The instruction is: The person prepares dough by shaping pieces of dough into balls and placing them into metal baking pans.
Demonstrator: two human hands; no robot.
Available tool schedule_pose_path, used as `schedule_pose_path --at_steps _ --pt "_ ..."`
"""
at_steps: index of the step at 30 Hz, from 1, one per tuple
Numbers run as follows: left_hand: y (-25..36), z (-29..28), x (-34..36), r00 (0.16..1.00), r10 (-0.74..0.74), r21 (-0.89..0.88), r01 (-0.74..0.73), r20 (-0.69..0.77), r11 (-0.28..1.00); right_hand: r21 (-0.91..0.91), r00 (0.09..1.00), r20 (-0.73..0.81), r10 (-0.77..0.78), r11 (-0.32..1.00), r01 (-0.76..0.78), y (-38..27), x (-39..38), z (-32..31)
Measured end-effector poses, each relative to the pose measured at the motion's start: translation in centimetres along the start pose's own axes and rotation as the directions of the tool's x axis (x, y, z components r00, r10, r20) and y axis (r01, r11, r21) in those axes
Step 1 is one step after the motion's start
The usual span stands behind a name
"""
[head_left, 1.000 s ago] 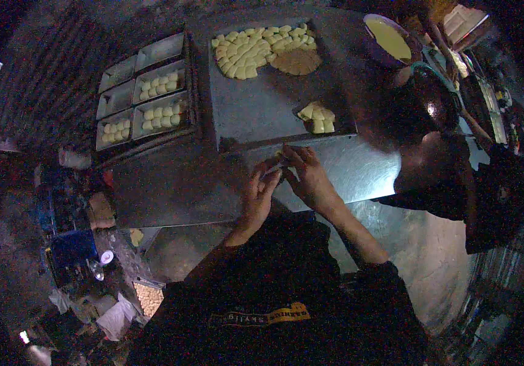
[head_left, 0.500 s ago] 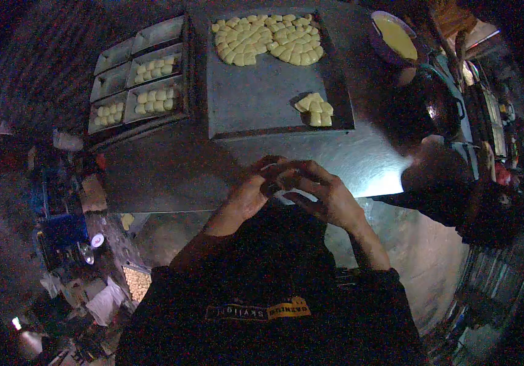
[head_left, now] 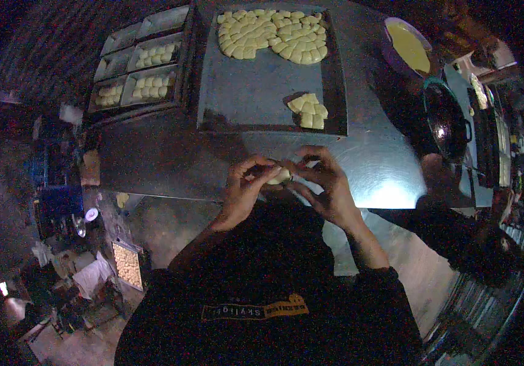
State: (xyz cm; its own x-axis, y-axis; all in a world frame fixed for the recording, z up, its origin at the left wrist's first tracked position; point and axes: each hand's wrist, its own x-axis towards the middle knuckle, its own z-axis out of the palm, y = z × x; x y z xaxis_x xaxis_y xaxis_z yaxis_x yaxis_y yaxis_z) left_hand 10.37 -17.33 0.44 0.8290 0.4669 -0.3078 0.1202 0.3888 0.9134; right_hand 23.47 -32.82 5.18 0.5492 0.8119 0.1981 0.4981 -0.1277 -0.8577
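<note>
Close to my chest, over the table's near edge, I hold a small pale piece of dough between both hands. The fingertips and thumb of my left hand pinch it from one side. From the other side the fingers of my right hand close on it, the index finger arched above. Fingers hide part of the dough. Beyond my hands lies a large flat metal tray. Two big clusters of dough pieces fill its far end, and a smaller cluster sits at its near right.
Left of the tray stands a set of joined loaf tins, some holding dough balls. A purple bowl of yellowish contents is at the far right. Nearer is a dark pan. A tray of small pale pieces stands low at left.
My hands have drawn slightly apart and turned, and the dough between the fingertips now shows. The view has shifted a little, so the trays appear higher in the picture.
</note>
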Motion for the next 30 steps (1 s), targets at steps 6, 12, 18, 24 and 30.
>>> schedule_pose_path --at_steps 6,12,18,24,30 --pt "0.5 1.2 -0.7 0.931 -0.353 -0.299 0.364 0.090 0.882 -0.142 0.970 0.204 0.135 0.984 -0.108 0.0 1.1 -1.2" --pt "0.7 -0.5 -1.2 0.980 -0.107 -0.092 0.124 0.166 0.988 0.128 0.936 0.289 -0.201 0.977 0.170 1.8 1.2 -1.0" --pt "1.2 -1.2 -2.1 0.966 0.082 0.422 -0.183 0.247 0.888 0.150 0.950 0.301 0.090 0.979 -0.140 1.5 0.1 1.8" --pt "-2.6 -6.0 -0.3 0.974 -0.062 0.033 0.056 0.216 0.998 0.072 0.949 -0.077 0.305 0.951 -0.300 -3.8 -0.8 5.5" --pt "-3.7 -8.3 0.0 0.994 0.058 -0.050 -0.054 0.089 0.997 -0.386 0.974 0.199 -0.109 0.905 0.180 -1.1 -3.1 10.2"
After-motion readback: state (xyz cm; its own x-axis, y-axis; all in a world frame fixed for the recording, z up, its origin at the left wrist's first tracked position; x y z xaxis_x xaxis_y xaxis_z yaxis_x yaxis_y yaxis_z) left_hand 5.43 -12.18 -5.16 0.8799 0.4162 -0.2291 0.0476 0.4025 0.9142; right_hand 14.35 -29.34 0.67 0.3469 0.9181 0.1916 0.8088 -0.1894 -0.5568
